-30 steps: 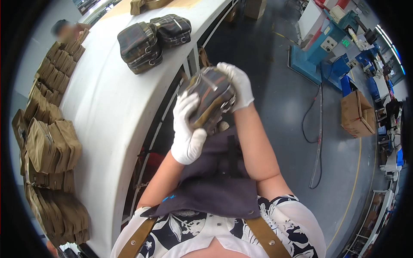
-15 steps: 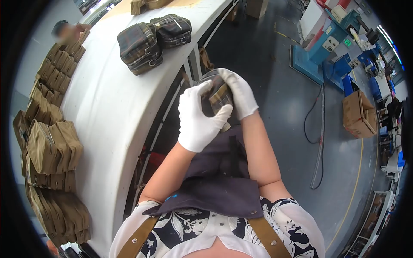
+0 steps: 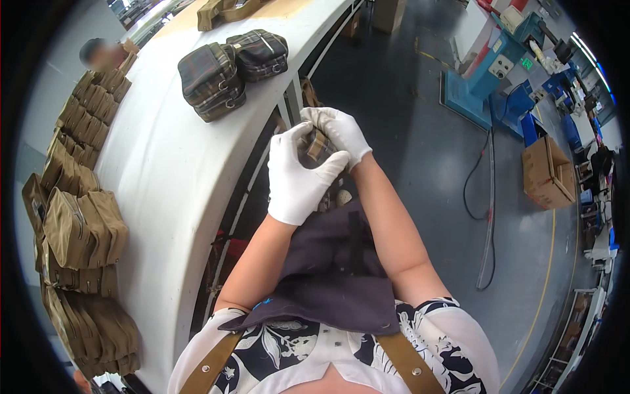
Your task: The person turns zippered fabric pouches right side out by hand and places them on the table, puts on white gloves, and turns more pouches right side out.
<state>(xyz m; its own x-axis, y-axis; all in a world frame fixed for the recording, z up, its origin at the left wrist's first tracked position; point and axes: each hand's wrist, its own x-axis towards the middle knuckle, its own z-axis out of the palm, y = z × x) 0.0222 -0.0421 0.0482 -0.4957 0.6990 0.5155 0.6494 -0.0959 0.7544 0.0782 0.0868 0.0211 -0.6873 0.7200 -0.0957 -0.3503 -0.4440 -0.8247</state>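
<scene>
Two-handed grip (image 3: 293, 180) around plaid bag (image 3: 319, 148)

Plaid bag (image 3: 317, 147) largely behind fingers (image 3: 317, 116)

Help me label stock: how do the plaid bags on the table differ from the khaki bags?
The plaid bags are dark and checked; the khaki bags are plain. The plaid bags look boxy, the khaki bags flatter. The plaid bags are few; the khaki bags form a long row. Both groups are at the white table.
</scene>
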